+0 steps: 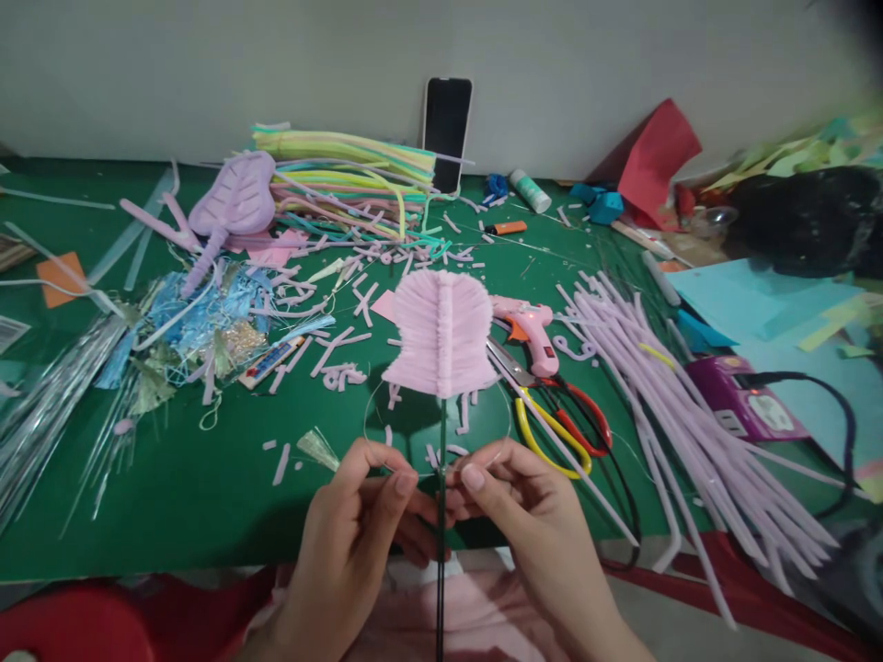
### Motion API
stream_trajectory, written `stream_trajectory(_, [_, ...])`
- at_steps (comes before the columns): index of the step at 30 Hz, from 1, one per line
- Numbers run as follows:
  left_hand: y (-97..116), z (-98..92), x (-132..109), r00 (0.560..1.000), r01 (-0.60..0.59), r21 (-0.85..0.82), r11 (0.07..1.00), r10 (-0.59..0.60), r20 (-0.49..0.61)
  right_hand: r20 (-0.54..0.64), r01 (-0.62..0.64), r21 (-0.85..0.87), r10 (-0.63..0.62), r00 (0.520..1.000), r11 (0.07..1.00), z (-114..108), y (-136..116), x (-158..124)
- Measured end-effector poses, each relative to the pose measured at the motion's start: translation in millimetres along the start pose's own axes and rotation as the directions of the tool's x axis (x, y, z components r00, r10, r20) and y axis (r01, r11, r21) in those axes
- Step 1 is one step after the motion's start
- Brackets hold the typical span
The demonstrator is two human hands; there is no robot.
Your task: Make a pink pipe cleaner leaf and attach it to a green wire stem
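A pale pink, fuzzy fan-shaped piece (441, 336), seemingly made of pipe cleaners, stands upright in front of me on a thin dark stick (441, 552). From its lower corners a fine wire (509, 418) curves down on both sides. My left hand (369, 515) pinches the wire's left side close to the stick. On the other side, my right hand (514, 515) closes thumb and fingers on the wire's right side, beside the stick. What lies exactly between the fingertips is too small to see clearly.
Scissors (552, 418) and a pink glue gun (531, 331) lie right of centre. Pink pipe cleaners (662, 395) spread across the right; a coloured bundle (345, 165) lies behind. A phone (447, 129) leans on the wall. Tassels (172, 322) and cut bits cover the left.
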State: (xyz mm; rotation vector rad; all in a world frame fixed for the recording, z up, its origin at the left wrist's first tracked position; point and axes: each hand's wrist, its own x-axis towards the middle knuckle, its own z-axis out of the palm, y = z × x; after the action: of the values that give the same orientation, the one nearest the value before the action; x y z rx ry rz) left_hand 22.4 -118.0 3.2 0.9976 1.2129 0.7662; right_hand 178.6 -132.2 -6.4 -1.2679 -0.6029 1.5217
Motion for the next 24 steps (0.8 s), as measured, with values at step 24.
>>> stream_trajectory(24, [-0.9, 2.8, 3.5, 0.997, -0.07, 0.003, 0.998, 0.07, 0.042, 0.004, -0.007, 0.01, 0.007, 1.0, 1.0, 0.6, 0.1, 0.2])
